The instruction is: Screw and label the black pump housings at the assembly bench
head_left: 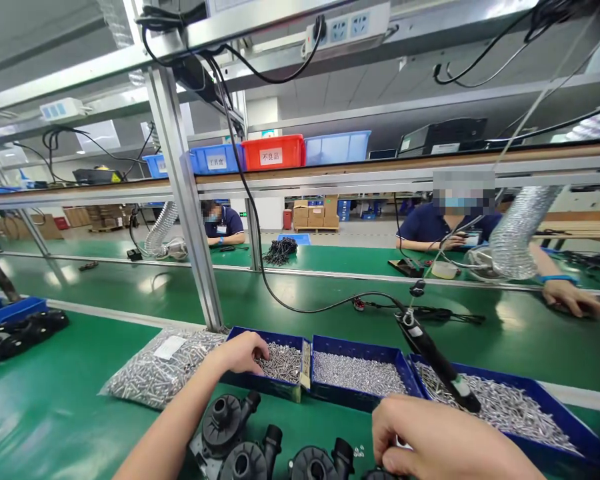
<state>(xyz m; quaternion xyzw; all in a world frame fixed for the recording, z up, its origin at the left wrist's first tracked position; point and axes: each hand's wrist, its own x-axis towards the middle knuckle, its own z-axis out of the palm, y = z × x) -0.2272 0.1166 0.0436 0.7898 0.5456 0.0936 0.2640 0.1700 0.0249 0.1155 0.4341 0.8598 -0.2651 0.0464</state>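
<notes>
My left hand (pixel 245 352) reaches into the left blue bin (pixel 247 381), thumb and forefinger apart at the small metal screws (pixel 286 361). My right hand (pixel 420 430) is closed at the lower right, fingers curled. A small pale bit shows by its thumb, too little to name. Under its fingertips, a black part (pixel 380 474) is mostly cut off by the frame edge. Black pump-like housings with spouts, among them one housing (pixel 222 419) below my left wrist, stand on the green bench. An electric screwdriver (pixel 437 363) hangs over the right bin, tip down.
A middle bin (pixel 360 397) holds tiny metal pieces; the right bin (pixel 525 387) holds longer screws. A clear bag of screws (pixel 165 367) lies left. An aluminium post (pixel 185 200) rises behind it. Across the bench sit two people, one person's hand (pixel 573 298) resting at right.
</notes>
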